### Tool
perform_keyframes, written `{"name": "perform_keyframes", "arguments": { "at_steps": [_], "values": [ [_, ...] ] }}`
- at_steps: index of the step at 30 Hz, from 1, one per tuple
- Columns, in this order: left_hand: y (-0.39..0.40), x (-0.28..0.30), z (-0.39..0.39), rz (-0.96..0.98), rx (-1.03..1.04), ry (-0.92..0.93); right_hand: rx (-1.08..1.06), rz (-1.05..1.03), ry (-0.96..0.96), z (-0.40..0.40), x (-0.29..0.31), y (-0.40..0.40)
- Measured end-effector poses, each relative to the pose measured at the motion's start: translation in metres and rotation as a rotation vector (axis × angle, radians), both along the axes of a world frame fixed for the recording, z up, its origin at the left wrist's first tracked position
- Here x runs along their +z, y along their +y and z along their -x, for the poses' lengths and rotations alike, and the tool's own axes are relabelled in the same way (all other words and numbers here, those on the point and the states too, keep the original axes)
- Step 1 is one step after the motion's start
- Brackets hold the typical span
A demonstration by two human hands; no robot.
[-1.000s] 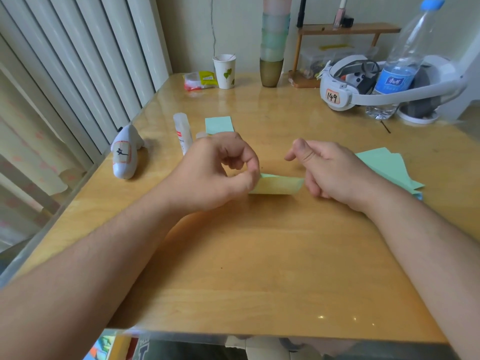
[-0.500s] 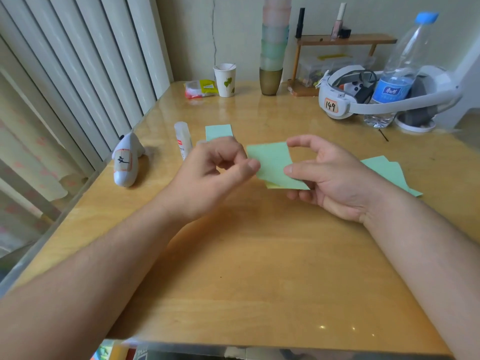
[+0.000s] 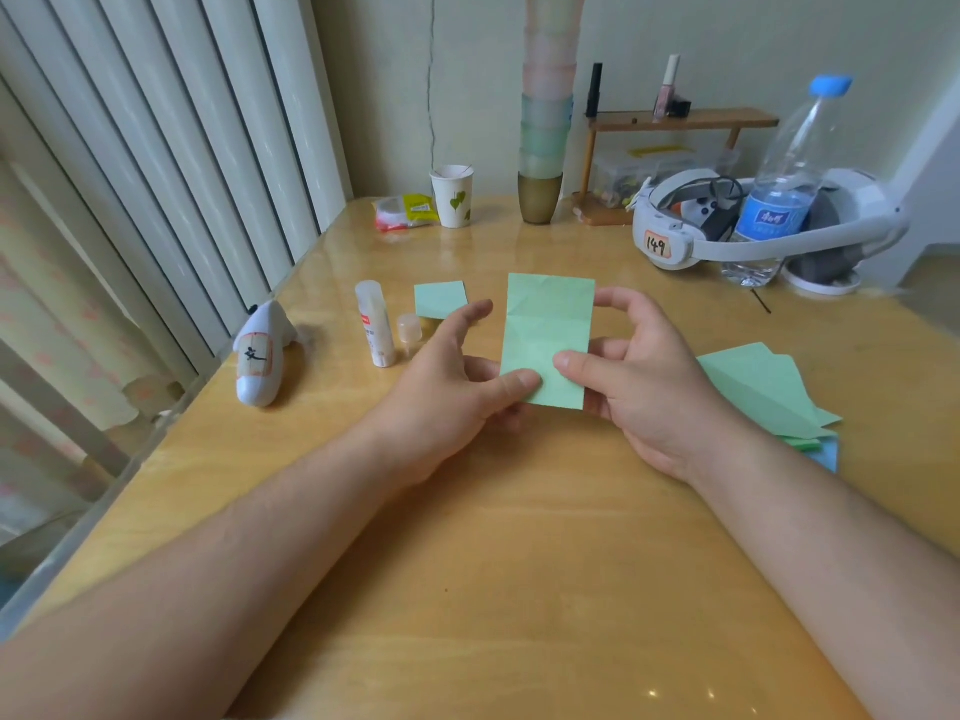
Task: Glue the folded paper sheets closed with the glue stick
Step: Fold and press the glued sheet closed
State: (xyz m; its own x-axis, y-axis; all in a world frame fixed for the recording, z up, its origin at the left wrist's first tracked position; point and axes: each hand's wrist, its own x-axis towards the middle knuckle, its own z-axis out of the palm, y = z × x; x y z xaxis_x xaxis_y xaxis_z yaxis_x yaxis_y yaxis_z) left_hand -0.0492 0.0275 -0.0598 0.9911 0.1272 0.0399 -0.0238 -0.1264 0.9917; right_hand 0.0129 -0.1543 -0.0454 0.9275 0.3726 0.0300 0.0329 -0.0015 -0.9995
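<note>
A creased green paper sheet (image 3: 548, 330) is held upright above the table, unfolded into a tall rectangle. My left hand (image 3: 457, 387) pinches its lower left corner between thumb and fingers. My right hand (image 3: 639, 371) pinches its lower right edge, thumb in front, fingers behind. A white glue stick (image 3: 374, 324) stands uncapped to the left, its clear cap (image 3: 410, 327) beside it. A small folded green square (image 3: 441, 298) lies behind the cap. A pile of green sheets (image 3: 763, 392) lies at the right, with a blue sheet under it.
A white device (image 3: 260, 356) lies near the wooden table's (image 3: 519, 563) left edge. At the back stand a paper cup (image 3: 453, 195), a snack packet (image 3: 402, 213), a tall cup stack (image 3: 543, 148), a small shelf (image 3: 675, 122), a white headset (image 3: 727, 226) and a water bottle (image 3: 779, 189).
The sheet was low and folded between both hands. It has been lifted and opened out into a tall upright rectangle, with both hands now pinching its bottom corners.
</note>
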Motion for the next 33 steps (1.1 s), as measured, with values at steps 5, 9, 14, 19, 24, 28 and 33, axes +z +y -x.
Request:
{"name": "perform_keyframes", "arguments": {
  "at_steps": [5,9,14,19,24,28,33],
  "values": [
    [-0.002,0.003,0.005,-0.059,-0.060,-0.074,-0.116,-0.025,0.007,-0.008,-0.003,-0.002],
    [-0.002,0.001,0.004,-0.045,-0.042,-0.114,-0.141,-0.027,-0.032,-0.012,-0.009,-0.002],
    [-0.001,-0.001,0.001,0.033,-0.064,-0.181,-0.152,-0.031,-0.052,-0.014,-0.013,-0.001],
    [0.000,-0.005,-0.002,0.080,-0.102,-0.218,-0.137,-0.044,-0.063,-0.015,-0.013,-0.001],
    [0.001,-0.008,-0.003,0.017,-0.163,-0.231,-0.143,-0.041,-0.089,-0.014,-0.011,-0.001],
    [0.002,-0.008,-0.003,-0.008,-0.176,-0.231,-0.157,-0.041,-0.110,-0.013,-0.011,-0.001],
    [0.004,-0.008,-0.005,-0.086,-0.152,-0.246,-0.148,-0.039,-0.099,-0.013,-0.012,0.001]
  ]
}}
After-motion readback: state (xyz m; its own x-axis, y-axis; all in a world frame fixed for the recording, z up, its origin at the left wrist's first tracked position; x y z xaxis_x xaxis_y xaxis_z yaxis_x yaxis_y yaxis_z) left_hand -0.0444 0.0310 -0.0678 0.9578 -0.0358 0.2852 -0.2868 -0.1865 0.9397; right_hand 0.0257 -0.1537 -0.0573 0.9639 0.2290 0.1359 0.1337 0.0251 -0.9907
